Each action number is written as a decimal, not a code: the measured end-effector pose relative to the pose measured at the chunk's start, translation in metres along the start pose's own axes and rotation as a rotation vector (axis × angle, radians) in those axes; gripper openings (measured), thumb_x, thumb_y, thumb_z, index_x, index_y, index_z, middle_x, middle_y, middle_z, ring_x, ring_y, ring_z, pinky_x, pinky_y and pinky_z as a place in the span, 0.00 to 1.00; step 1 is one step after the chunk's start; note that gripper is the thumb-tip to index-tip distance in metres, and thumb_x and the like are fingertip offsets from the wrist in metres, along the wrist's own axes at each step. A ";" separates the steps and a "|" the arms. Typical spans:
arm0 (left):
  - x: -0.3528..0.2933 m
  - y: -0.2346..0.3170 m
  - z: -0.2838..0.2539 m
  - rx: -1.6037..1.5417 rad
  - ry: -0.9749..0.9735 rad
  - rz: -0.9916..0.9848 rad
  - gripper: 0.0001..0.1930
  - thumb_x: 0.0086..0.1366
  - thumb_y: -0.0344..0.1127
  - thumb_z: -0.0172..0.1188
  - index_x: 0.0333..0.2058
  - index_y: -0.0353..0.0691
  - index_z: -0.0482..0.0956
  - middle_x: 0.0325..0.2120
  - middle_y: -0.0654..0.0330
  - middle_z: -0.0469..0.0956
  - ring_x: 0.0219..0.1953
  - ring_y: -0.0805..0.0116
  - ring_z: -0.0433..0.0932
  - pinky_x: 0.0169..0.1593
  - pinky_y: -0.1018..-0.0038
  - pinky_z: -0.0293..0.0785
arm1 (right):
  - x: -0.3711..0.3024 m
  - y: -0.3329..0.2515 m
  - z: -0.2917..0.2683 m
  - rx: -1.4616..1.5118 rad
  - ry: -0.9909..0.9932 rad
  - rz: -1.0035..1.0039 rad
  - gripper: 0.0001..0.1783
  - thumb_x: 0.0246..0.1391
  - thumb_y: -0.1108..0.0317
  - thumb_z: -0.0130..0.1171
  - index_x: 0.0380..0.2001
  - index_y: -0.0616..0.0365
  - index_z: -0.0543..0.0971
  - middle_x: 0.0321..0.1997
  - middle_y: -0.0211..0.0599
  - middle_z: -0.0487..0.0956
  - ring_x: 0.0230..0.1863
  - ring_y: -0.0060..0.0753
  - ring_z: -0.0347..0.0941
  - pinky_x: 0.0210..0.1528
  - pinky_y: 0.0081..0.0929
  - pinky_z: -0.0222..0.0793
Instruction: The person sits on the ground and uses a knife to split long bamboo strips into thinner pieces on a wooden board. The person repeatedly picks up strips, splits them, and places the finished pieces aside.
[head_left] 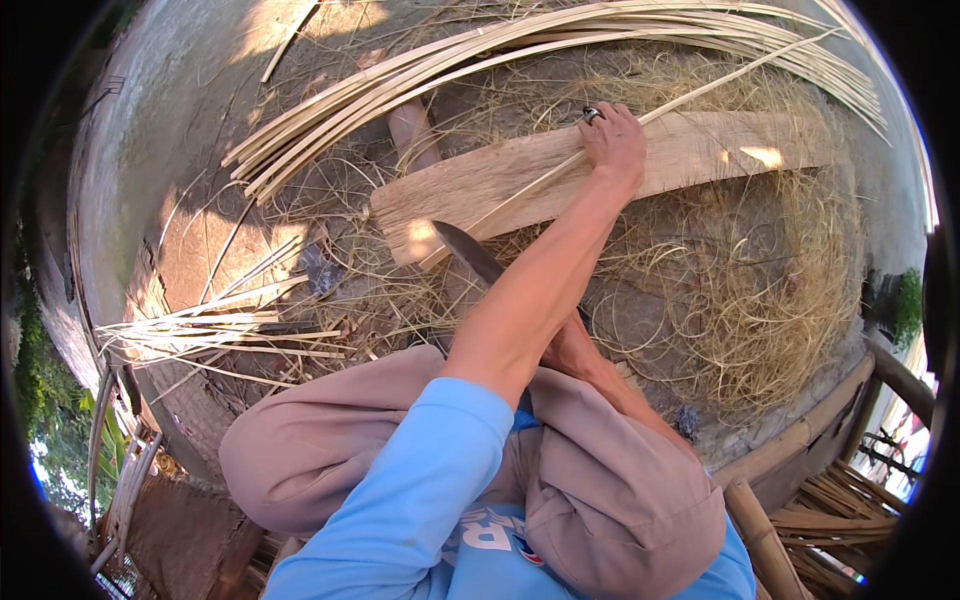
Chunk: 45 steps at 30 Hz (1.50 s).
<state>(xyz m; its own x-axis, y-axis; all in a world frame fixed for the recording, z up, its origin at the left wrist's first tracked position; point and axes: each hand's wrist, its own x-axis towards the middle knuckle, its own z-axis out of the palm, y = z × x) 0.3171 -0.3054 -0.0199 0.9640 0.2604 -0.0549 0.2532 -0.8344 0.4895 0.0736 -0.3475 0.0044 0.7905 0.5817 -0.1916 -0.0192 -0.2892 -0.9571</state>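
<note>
My left hand, with a dark ring on one finger, is closed around a long pale bamboo strip. It presses the strip down over a flat wooden board. My left forearm crosses over my right arm. Behind it, mostly hidden, my right hand is closed. A knife's dark, broad, curved blade sticks out on the other side of that forearm, its tip close to the strip's near end. The knife's handle cannot be seen, but the blade lines up with my right hand.
A bundle of long split strips curves along the far side. Shorter strips lie at the left. Thin curly shavings heap up at the right. A round pole lies beyond the board, and bamboo rails stand at the right.
</note>
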 end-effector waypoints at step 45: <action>0.029 -0.046 0.008 -0.555 -0.024 0.167 0.14 0.62 0.43 0.68 0.34 0.38 0.79 0.28 0.47 0.83 0.39 0.47 0.77 0.50 0.51 0.70 | 0.032 0.008 0.015 -0.143 0.167 0.096 0.16 0.67 0.66 0.55 0.46 0.71 0.79 0.29 0.48 0.84 0.26 0.33 0.81 0.32 0.32 0.76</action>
<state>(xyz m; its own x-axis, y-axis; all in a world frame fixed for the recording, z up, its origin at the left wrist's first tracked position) 0.3339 -0.2636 -0.0514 0.9904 0.1303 0.0459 0.0228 -0.4818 0.8760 0.0892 -0.3201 -0.0125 0.8797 0.4160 -0.2303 -0.0216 -0.4489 -0.8933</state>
